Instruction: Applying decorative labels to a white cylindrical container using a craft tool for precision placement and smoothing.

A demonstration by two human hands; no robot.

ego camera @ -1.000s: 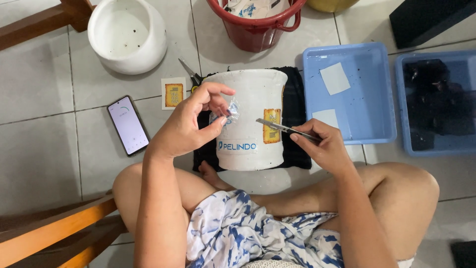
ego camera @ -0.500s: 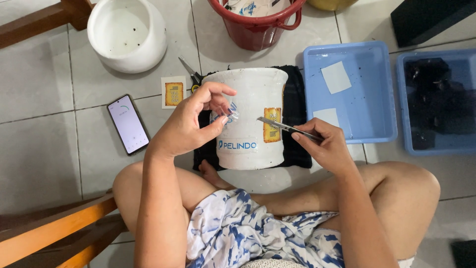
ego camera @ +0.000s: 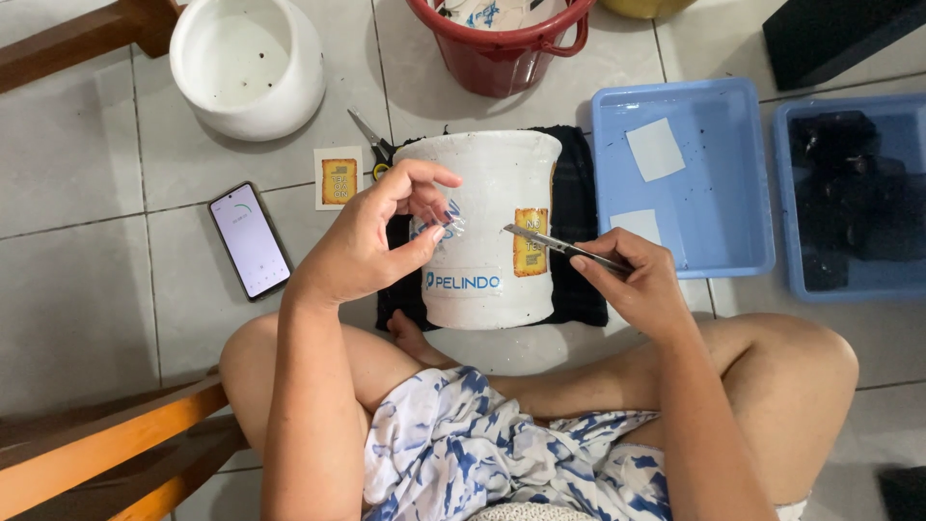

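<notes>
A white ceramic pot lies on its side on a black cloth in front of my crossed legs. It carries a yellow sticker and blue lettering. My left hand pinches a small clear film at the pot's left side. My right hand holds a thin metal blade, its tip pointing left just beside the yellow sticker.
A phone lies on the tiles at left, with a yellow sticker sheet and scissors beyond it. A second white pot and red bucket stand behind. Two blue trays lie at right; wooden furniture at lower left.
None of note: both hands stay at the pot, the blade tip holding near the yellow sticker with only slight shifts.
</notes>
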